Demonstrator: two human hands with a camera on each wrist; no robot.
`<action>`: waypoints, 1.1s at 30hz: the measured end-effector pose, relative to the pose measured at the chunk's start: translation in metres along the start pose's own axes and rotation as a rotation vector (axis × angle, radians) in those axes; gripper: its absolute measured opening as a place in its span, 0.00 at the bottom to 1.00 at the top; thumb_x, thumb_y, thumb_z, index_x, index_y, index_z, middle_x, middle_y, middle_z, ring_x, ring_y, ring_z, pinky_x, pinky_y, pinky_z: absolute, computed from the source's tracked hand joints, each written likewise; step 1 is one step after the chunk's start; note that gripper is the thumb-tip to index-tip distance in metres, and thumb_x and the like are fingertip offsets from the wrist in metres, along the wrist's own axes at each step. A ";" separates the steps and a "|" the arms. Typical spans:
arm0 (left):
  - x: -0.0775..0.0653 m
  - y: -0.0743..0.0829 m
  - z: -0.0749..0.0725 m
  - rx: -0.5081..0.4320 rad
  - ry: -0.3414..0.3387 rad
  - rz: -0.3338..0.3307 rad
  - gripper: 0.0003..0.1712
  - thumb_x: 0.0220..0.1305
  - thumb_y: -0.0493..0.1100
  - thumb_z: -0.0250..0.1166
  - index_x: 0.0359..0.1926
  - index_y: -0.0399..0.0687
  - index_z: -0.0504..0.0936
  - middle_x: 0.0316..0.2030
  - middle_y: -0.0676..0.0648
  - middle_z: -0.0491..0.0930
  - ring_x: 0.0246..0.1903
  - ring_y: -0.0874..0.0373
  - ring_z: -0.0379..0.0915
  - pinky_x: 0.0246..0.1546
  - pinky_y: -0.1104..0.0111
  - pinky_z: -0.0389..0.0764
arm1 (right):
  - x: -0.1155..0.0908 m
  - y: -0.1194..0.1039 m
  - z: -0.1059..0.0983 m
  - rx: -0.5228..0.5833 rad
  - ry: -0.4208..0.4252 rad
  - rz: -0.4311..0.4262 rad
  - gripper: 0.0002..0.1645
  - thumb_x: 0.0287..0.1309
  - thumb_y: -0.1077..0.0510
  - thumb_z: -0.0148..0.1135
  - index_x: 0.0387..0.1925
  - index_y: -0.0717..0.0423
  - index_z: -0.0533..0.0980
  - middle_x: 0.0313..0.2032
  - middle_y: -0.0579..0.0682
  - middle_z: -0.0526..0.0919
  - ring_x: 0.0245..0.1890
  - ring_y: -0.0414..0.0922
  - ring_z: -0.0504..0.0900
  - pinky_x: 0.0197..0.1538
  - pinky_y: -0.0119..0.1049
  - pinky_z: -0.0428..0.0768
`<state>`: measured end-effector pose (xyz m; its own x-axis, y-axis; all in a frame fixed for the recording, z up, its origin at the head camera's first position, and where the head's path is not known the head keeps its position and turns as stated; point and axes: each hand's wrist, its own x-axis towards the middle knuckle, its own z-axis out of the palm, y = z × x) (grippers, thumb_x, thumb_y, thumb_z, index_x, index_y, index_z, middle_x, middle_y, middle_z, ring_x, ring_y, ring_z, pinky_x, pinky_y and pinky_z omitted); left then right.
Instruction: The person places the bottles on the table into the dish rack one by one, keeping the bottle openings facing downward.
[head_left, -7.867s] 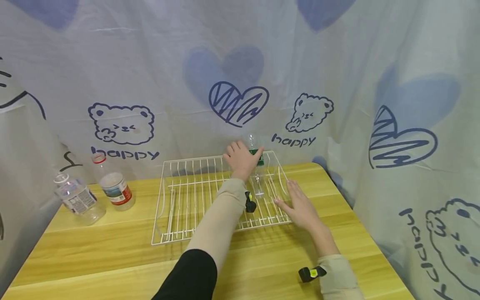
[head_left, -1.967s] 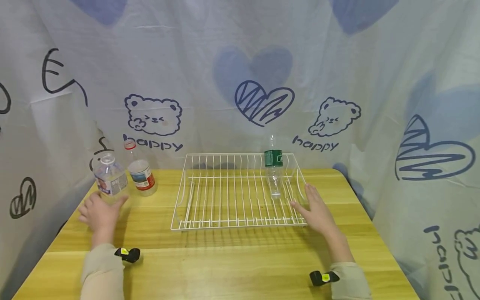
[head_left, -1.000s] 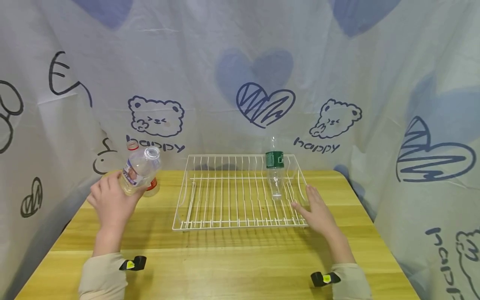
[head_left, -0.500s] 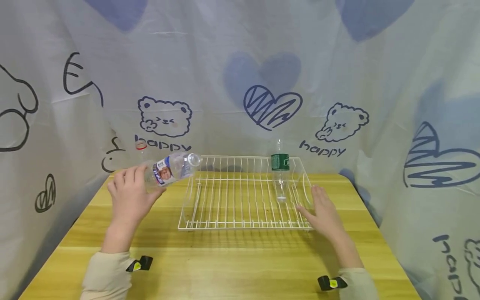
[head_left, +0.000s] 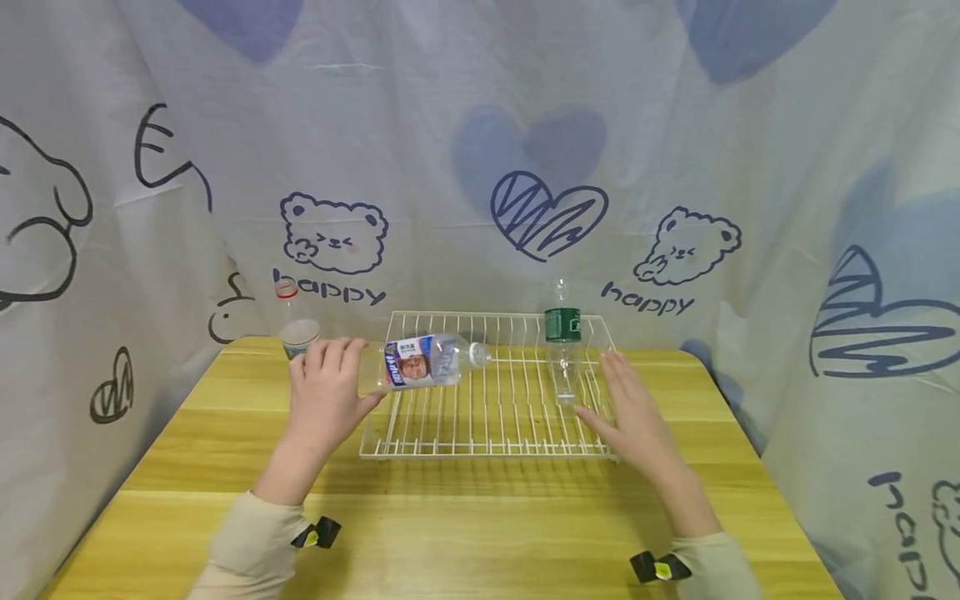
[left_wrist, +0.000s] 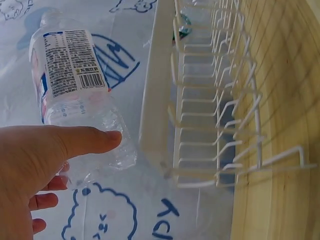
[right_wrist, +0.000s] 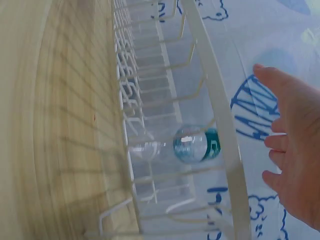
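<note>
My left hand (head_left: pixel 326 400) grips the base end of a clear plastic bottle (head_left: pixel 420 362) with a blue and purple label. The bottle lies sideways in the air, mouth to the right, over the left part of a white wire dish rack (head_left: pixel 487 455). The left wrist view shows my thumb (left_wrist: pixel 95 141) across the clear bottle (left_wrist: pixel 75 65). A green-labelled bottle (head_left: pixel 562 327) leans upside down in the rack's right part. Beside the rack's right end, my right hand (head_left: pixel 633 417) holds nothing, its fingers extended; whether it touches the rack cannot be told.
A bottle with a red neck ring (head_left: pixel 300 332) stands at the table's back left, partly hidden by my left hand. The wooden table (head_left: pixel 465 533) carries the rack. A printed curtain (head_left: pixel 420 125) hangs behind and at both sides.
My left hand has lifted the purple-labelled bottle off the table, tipped it onto its side and carried it right over the rack. My right hand stays by the rack's right end.
</note>
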<state>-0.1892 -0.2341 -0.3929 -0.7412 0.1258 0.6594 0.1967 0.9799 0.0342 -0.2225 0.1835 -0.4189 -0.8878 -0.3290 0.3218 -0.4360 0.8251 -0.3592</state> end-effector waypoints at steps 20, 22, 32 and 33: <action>0.005 0.058 0.017 0.017 -0.024 0.150 0.48 0.31 0.53 0.84 0.56 0.45 0.74 0.50 0.44 0.76 0.53 0.45 0.66 0.50 0.52 0.64 | 0.010 -0.049 0.018 0.094 0.198 -0.313 0.60 0.44 0.45 0.72 0.73 0.62 0.53 0.74 0.58 0.57 0.72 0.59 0.60 0.74 0.46 0.55; 0.005 0.061 0.020 0.020 -0.020 0.160 0.48 0.31 0.53 0.84 0.56 0.45 0.74 0.50 0.44 0.76 0.53 0.45 0.67 0.50 0.53 0.65 | 0.010 -0.050 0.021 0.096 0.237 -0.362 0.60 0.42 0.47 0.74 0.72 0.64 0.56 0.72 0.59 0.59 0.70 0.60 0.63 0.75 0.40 0.53; 0.005 0.069 0.027 0.006 0.049 0.197 0.45 0.30 0.49 0.84 0.54 0.45 0.76 0.49 0.44 0.77 0.50 0.47 0.67 0.48 0.54 0.64 | 0.009 -0.052 0.031 0.109 0.271 -0.437 0.56 0.39 0.51 0.76 0.68 0.68 0.61 0.70 0.60 0.63 0.66 0.61 0.67 0.74 0.28 0.46; 0.005 0.070 0.027 0.004 0.056 0.200 0.44 0.31 0.49 0.84 0.53 0.45 0.76 0.49 0.44 0.77 0.50 0.47 0.67 0.49 0.54 0.64 | 0.009 -0.051 0.032 0.112 0.278 -0.450 0.55 0.38 0.52 0.76 0.67 0.69 0.62 0.69 0.61 0.64 0.65 0.62 0.67 0.74 0.28 0.47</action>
<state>-0.1969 -0.1609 -0.4073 -0.6512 0.3088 0.6932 0.3332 0.9371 -0.1044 -0.2125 0.1239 -0.4254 -0.5436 -0.4926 0.6795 -0.7912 0.5711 -0.2189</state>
